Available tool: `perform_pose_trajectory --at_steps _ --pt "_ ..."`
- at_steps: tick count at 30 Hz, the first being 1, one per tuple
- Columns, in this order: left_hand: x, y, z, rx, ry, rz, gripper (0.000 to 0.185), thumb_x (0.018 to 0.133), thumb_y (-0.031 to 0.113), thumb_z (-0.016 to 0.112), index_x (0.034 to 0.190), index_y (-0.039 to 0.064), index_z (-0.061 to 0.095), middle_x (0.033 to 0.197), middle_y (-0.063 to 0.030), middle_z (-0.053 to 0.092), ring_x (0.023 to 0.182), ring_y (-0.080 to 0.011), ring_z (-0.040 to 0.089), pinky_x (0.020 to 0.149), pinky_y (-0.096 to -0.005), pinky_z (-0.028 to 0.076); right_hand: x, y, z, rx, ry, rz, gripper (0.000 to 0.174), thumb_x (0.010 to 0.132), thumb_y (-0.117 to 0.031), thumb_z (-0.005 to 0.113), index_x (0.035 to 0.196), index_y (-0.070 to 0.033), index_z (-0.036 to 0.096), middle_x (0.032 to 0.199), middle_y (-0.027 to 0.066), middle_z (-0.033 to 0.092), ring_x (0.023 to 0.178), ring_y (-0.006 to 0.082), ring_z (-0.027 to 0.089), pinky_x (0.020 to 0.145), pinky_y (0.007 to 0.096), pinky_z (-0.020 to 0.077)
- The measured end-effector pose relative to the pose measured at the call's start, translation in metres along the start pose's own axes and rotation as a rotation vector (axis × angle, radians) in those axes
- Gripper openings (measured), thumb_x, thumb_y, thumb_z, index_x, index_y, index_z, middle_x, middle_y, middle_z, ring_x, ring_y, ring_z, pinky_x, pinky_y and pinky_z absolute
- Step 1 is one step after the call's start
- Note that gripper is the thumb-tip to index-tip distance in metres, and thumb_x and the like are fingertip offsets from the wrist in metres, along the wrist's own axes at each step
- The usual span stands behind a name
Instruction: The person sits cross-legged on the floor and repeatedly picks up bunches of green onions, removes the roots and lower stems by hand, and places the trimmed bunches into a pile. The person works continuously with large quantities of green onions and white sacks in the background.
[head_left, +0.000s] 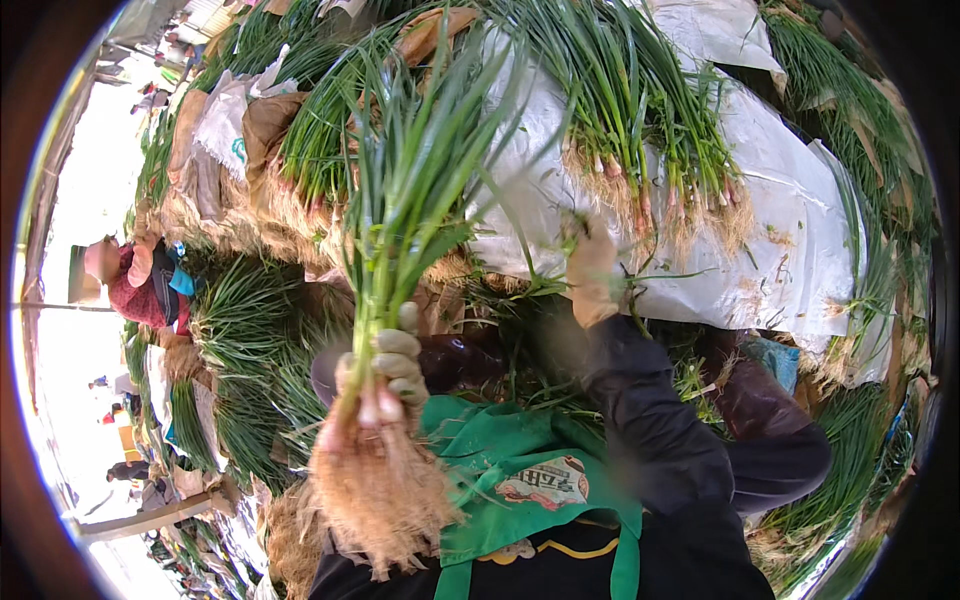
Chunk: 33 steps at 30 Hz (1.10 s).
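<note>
In front of my green apron, my left hand (397, 360), in a pale glove, grips a bunch of green onions (386, 277). Its pale bulbs and bushy brown roots hang downwards and the long leaves point away from me. My right hand (592, 266), gloved too, is stretched out over the near edge of a white plastic sheet (795, 225). Some dark, leafy scraps show at its blurred fingers; whether it grips them I cannot tell. Just beyond it, loose green onions (622, 97) lie on the sheet with their roots towards me.
Stacked onion bundles (315, 157) and brown and white sacks (225, 127) lie at the upper left. More bundles (247, 330) fill the left side, others (840, 90) the right. A person in red (142, 289) is at the far left. Loose leaves lie around my knees.
</note>
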<state>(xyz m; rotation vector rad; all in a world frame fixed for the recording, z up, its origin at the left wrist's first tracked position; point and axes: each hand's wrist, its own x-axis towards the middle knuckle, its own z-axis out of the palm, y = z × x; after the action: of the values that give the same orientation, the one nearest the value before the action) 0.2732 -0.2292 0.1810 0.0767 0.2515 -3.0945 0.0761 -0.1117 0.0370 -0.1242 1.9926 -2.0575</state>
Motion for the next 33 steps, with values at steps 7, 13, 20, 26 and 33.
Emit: perform_pose_trajectory --at_steps 7,13,20,26,33 --pt "0.025 -0.004 0.045 -0.060 -0.299 -0.158 0.046 0.095 0.015 0.047 0.134 -0.001 0.031 0.095 0.0016 0.060 0.081 -0.0134 0.065 0.075 -0.0326 0.052 -0.070 0.169 -0.060 -1.156 -1.232 -0.177 0.019 0.076 -0.013 0.056 0.090 -0.004 0.066 0.086 0.0184 0.066 0.078 0.0364 0.064 0.067 0.0452 0.0506" --pt "0.038 -0.014 0.016 0.298 -0.128 0.003 0.055 0.085 0.003 0.059 0.133 0.001 0.031 0.096 -0.0037 0.060 0.082 -0.0168 0.063 0.068 -0.0287 0.051 -0.083 0.090 -0.119 -1.366 -0.956 0.224 0.048 0.078 -0.036 0.064 0.119 -0.012 0.059 0.113 0.0206 0.060 0.104 0.0363 0.057 0.082 0.0432 0.0485" --pt "0.067 -0.041 -0.084 0.397 0.273 -0.151 0.064 0.077 0.006 0.059 0.136 0.001 0.034 0.129 -0.0176 0.050 0.121 -0.0374 0.046 0.103 -0.0552 0.036 -0.111 -0.027 -0.086 0.528 -0.935 0.406 0.073 0.086 -0.041 0.062 0.140 -0.002 0.033 0.134 0.0053 0.041 0.122 0.0154 0.037 0.103 0.0295 0.0302" --pt "0.055 -0.030 -0.087 0.368 0.175 -0.209 0.040 0.084 0.024 0.063 0.112 -0.001 0.048 0.100 -0.0132 0.057 0.097 -0.0324 0.059 0.086 -0.0491 0.050 -0.125 -0.063 -0.163 0.175 -0.786 0.443 0.040 0.087 -0.035 0.060 0.101 0.003 0.057 0.067 0.0003 0.054 0.048 0.0079 0.042 0.047 0.0228 0.0357" --pt "0.051 -0.032 -0.088 0.428 0.294 -0.217 0.060 0.081 0.013 0.064 0.133 0.000 0.038 0.117 -0.0146 0.056 0.106 -0.0308 0.057 0.094 -0.0486 0.045 -0.044 -0.078 -0.085 -0.279 -0.286 -0.340 0.030 0.087 -0.014 0.060 0.114 -0.003 0.059 0.091 0.0066 0.064 0.078 0.0159 0.059 0.072 0.0262 0.0482"
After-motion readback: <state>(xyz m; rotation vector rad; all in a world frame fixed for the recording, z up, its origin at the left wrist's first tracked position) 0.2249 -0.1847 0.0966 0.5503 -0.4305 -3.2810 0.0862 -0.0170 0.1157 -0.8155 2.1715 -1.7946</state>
